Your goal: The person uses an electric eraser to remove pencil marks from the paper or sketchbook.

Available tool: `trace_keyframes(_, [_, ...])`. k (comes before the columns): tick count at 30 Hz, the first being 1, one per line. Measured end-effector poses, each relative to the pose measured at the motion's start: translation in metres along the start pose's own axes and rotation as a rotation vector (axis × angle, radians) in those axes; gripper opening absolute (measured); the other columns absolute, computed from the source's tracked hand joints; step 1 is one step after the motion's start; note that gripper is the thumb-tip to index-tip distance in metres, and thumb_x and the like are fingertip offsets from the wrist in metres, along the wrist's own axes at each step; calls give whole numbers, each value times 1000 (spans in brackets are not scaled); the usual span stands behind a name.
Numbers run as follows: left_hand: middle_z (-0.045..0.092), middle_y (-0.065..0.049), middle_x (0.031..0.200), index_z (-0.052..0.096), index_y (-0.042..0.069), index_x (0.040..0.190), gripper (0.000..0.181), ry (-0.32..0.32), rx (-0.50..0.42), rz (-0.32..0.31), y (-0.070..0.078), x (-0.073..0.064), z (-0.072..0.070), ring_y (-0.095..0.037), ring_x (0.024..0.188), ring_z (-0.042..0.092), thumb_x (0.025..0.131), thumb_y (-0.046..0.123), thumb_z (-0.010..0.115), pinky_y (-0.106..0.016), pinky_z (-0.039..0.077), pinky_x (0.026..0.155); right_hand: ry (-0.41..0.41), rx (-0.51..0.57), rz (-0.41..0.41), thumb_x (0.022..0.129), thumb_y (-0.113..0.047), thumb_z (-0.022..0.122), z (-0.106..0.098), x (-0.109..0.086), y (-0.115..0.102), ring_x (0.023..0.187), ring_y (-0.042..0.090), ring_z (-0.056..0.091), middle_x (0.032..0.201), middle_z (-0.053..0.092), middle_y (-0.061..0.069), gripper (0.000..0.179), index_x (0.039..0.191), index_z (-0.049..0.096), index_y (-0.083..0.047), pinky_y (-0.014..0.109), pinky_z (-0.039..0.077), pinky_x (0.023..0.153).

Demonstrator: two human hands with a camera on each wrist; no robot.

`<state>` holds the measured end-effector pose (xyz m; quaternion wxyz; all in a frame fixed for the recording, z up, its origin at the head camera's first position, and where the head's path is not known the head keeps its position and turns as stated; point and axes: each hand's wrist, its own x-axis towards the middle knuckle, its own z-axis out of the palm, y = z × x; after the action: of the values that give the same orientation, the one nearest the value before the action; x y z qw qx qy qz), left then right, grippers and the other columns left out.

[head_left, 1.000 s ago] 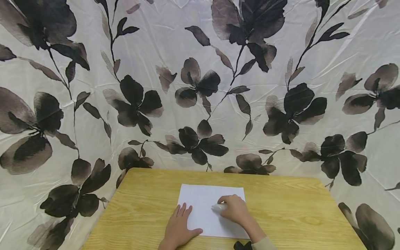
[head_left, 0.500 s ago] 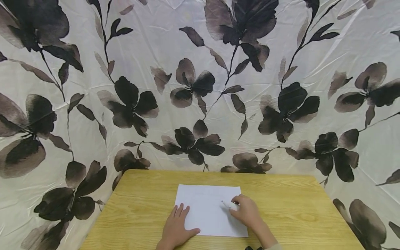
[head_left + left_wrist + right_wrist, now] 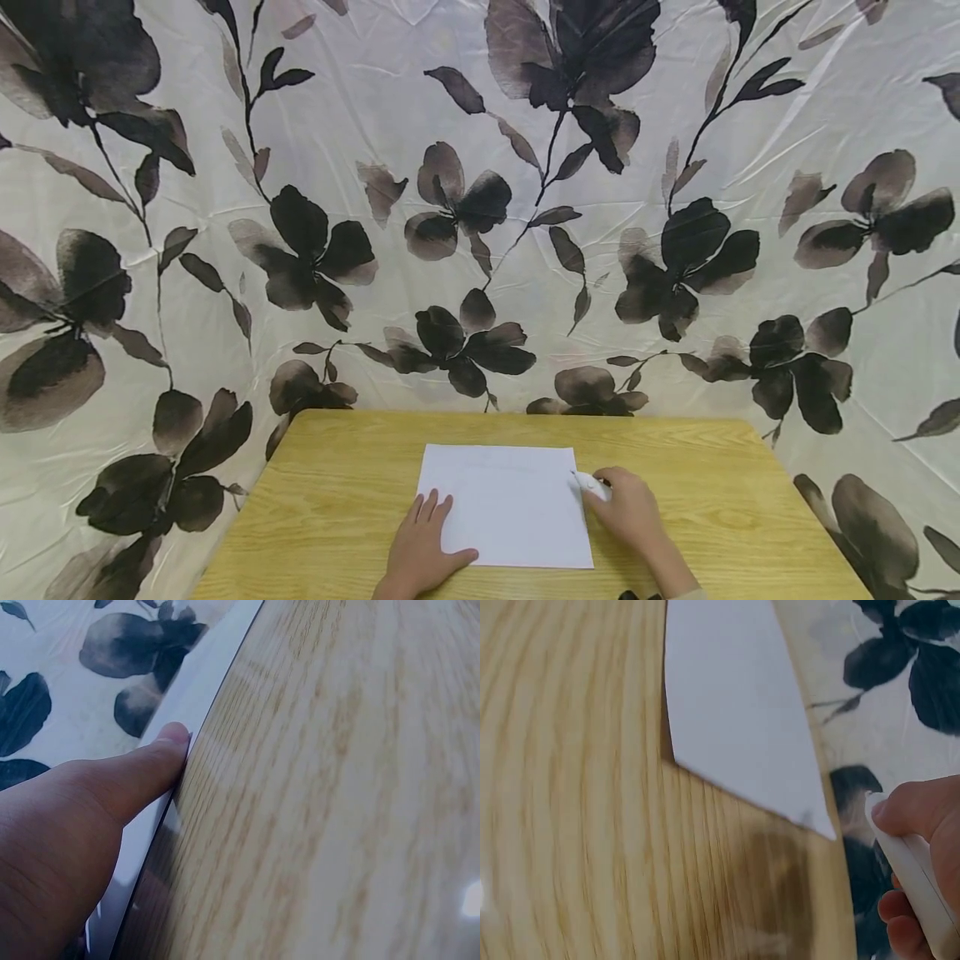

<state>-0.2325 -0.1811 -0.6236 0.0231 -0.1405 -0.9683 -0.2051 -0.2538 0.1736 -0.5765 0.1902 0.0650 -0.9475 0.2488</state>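
A white sheet of paper (image 3: 517, 508) lies on the wooden table. My left hand (image 3: 426, 542) rests on its left side with fingers spread, and in the left wrist view the thumb (image 3: 154, 761) lies along the paper's edge. My right hand (image 3: 630, 508) grips a slim white tool (image 3: 592, 485) with a narrow tip, just past the sheet's right edge. In the right wrist view the white tool (image 3: 911, 877) shows a long smooth body with a seam, the thumb pressed near its tip end; its exact kind I cannot tell. No clear marks show on the paper.
The yellow wood-grain table (image 3: 360, 467) has rounded far corners. Behind and beside it hangs a white cloth (image 3: 420, 108) with dark flower prints. A small black object (image 3: 637, 595) shows at the bottom edge by my right wrist.
My right hand has moved right with the white tool, from over the sheet to beyond its right edge. My left hand stays on the paper; the head view has shifted slightly.
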Motion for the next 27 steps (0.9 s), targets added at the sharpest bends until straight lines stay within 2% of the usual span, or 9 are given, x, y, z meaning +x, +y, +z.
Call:
trace_keyframes(9, [39,-23,147,50,6,141,103,8,6,-1,0,0,2,-45,138,29,71,81,58,-58,28,110,46,-48,72,73,-19,81,-24,2,33,72,21,63,89,68,4,25,95,74,-8,35,48,54])
trace_keyframes(21, [39,-23,147,49,5,141,103,-8,6,-2,2,0,2,-45,137,29,71,81,58,-58,27,110,25,-67,175,78,-20,76,-45,6,70,73,25,64,95,70,11,29,103,73,-5,37,48,52])
trace_keyframes(27, [38,-24,148,49,5,142,104,-6,9,0,2,0,1,-45,138,28,72,81,57,-58,26,111,20,-88,215,82,-22,75,-53,6,88,78,31,66,99,70,16,30,105,73,-4,44,51,55])
